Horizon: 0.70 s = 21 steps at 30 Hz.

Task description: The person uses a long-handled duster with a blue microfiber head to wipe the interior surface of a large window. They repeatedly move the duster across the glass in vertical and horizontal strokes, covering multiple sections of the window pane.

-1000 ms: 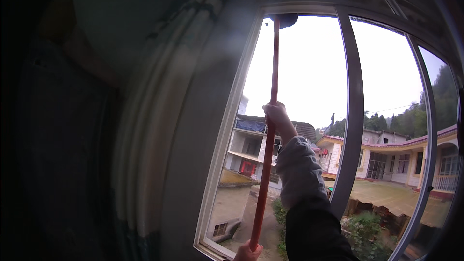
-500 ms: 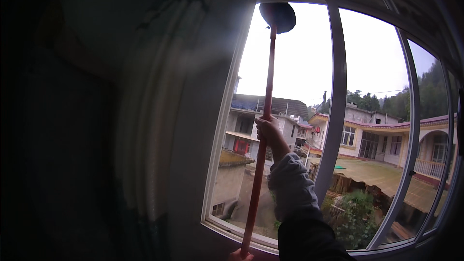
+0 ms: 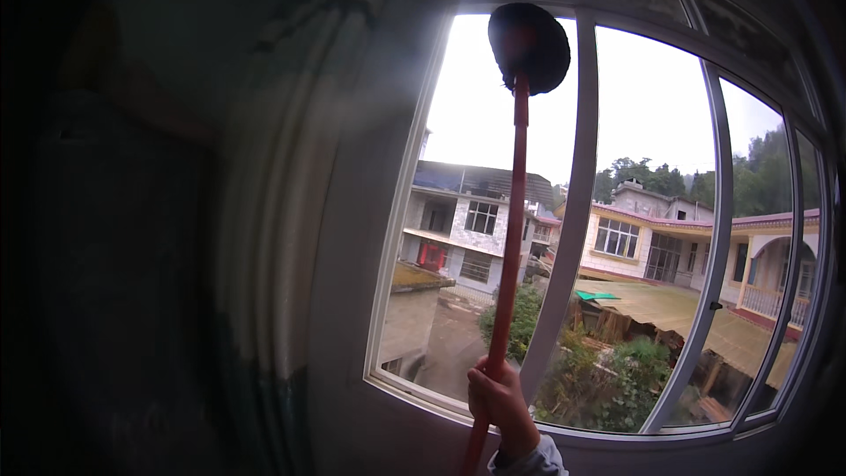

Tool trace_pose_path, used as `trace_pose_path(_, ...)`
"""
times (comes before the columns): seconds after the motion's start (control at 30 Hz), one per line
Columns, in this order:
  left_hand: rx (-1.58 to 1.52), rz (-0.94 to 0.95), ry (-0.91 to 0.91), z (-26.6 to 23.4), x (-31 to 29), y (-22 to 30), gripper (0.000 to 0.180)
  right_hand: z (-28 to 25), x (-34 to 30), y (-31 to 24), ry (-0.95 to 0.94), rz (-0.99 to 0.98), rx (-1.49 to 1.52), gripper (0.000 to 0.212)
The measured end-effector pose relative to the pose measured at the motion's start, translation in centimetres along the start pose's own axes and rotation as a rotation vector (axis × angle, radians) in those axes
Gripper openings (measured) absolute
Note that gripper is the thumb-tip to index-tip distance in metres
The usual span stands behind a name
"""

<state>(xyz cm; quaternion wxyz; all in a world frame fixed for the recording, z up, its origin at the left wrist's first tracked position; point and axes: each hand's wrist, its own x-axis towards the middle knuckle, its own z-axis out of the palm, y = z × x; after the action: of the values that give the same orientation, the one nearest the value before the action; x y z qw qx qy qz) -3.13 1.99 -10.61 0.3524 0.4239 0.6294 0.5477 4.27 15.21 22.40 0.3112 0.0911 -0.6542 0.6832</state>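
A long-handled mop (image 3: 510, 256) stands almost upright before the window, its red-orange pole leaning slightly. Its dark, fuzzy round head (image 3: 533, 48) is at the top of the left pane, overlapping the upper frame bar in view; whether it touches the glass or frame I cannot tell. My right hand (image 3: 502, 397) has its fingers wrapped round the pole near the lower edge, with a light grey cuff below it. The pole's lower end runs out of the picture. My left hand is out of sight.
A wide window with pale frame bars (image 3: 564, 238) fills the right side. A long pale curtain (image 3: 264, 256) hangs at the left in dark shade. Outside are houses (image 3: 648, 238), a yellowish sheet roof (image 3: 679, 313) and green bushes (image 3: 630, 379).
The mop head sits lower, farther right and looks larger. My right hand has come down to near the lower edge, still round the pole. The left hand has left the picture.
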Motion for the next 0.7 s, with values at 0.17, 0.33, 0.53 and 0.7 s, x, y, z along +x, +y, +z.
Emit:
trace_pose_path(0.17,0.029,0.012,0.016,3.5,0.2,0.2,0.02,-3.8,-10.6,-4.8,0.067,-0.022,-0.025,0.02)
trace_pose_path(0.33,-0.132,0.029,0.065,11.2,2.9,3.0,0.022,-8.1,-21.6,-11.3,0.141,-0.011,-0.075,0.023)
trace_pose_path(0.53,-0.292,0.176,0.237,18.6,4.7,9.5,0.014,-11.0,-32.1,-18.9,0.207,0.012,0.013,0.043)
trace_pose_path(0.7,-0.181,0.402,0.503,18.2,8.5,14.5,0.013,-12.3,-36.6,-21.2,0.417,0.002,-0.116,0.042)
